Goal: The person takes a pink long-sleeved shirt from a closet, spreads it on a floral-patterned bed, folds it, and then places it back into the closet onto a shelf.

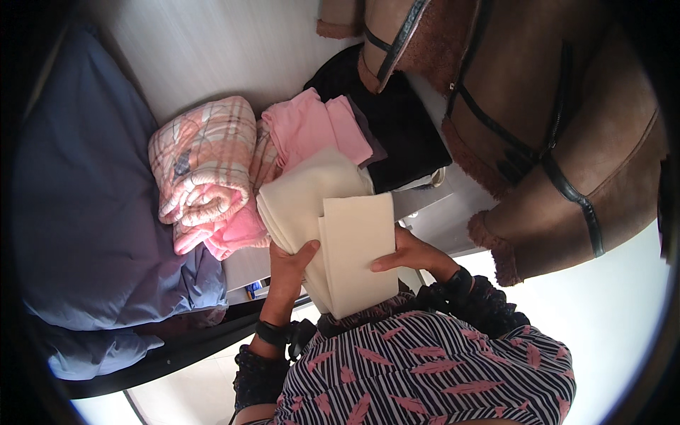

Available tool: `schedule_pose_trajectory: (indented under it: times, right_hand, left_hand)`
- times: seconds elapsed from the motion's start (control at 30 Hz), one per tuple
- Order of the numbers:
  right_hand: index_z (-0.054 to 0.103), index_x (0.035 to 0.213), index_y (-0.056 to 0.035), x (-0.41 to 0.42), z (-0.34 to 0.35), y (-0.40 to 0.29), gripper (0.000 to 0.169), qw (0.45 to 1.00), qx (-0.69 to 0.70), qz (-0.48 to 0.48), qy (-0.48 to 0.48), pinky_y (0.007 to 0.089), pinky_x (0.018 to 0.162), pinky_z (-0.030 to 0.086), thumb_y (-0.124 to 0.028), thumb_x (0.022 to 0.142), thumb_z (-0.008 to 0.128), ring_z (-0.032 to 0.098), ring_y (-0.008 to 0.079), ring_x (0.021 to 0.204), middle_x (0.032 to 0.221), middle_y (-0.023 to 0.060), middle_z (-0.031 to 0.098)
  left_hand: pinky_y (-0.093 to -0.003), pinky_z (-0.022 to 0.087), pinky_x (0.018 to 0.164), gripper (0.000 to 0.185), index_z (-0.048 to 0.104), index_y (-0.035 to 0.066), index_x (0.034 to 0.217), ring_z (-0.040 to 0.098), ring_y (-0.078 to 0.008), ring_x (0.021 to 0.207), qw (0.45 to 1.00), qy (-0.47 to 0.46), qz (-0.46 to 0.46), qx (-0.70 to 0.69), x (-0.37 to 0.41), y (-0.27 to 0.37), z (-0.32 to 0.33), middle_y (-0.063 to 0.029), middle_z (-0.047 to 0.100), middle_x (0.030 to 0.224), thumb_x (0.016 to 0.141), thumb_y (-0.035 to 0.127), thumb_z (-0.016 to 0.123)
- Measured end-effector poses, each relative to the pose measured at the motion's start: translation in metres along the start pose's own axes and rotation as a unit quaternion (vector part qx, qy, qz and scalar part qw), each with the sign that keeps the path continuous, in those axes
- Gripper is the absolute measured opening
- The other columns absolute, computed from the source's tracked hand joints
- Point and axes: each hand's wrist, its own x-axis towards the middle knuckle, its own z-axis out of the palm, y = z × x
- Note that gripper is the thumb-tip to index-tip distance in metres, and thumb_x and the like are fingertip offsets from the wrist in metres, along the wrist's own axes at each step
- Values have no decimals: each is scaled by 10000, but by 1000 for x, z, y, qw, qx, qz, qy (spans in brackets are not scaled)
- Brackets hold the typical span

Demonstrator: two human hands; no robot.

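Between my two hands is a folded cream cloth (358, 249), doubled into flat layers. My left hand (292, 260) grips its left side, thumb on top and fingers hidden beneath. On the right edge, my right hand (406, 252) holds it the same way, its thumb lying across the front panel. The upper part of the cloth overlaps folded pink fabric (313, 127) on the shelf. Left of that lies a rolled plaid fleece blanket (207, 154) in pink and cream, with a bright pink lining showing below.
Black folded fabric (409, 138) lies at the right of the shelf (249, 271). Brown coats with fleece trim (531, 133) hang down on the right. A large blue-grey bundle of bedding (101, 196) fills the left side. Pale floor (202, 377) shows below.
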Motion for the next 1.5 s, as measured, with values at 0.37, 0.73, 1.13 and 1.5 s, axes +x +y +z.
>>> schedule_pose_trajectory:
  times: [0.37,0.73,1.13,1.5]
  right_hand:
    - [461,1233,4,74,-34,-40,597,965,66,-211,138,288,894,442,-32,708,743,542,149,1037,1126,71,573]
    - [416,1317,-26,182,-88,43,753,946,65,-132,289,314,881,444,-193,683,786,551,186,1042,1194,98,545]
    - [513,1229,-42,178,-86,42,575,946,41,-109,304,293,803,477,-199,727,747,598,169,937,1086,80,610]
    - [605,1090,-35,181,-78,15,433,758,-504,-140,391,399,921,400,-242,722,703,455,301,1153,1229,130,521]
  left_hand:
    - [-285,469,824,370,538,-26,1145,574,-140,948,965,-74,199,156,87,71,11,-61,619,1039,796,18,653]
    - [-357,485,855,577,373,38,1317,553,-236,1054,996,17,-15,-87,224,-74,-46,-110,536,1214,842,219,645]
    - [-347,497,854,529,425,16,1289,572,-209,1051,994,-37,-55,-87,190,-56,-38,-95,562,1192,880,298,605]
    - [-337,517,783,437,495,-9,1216,613,-211,948,996,17,-59,-65,197,-68,-39,-107,614,1083,874,238,606]
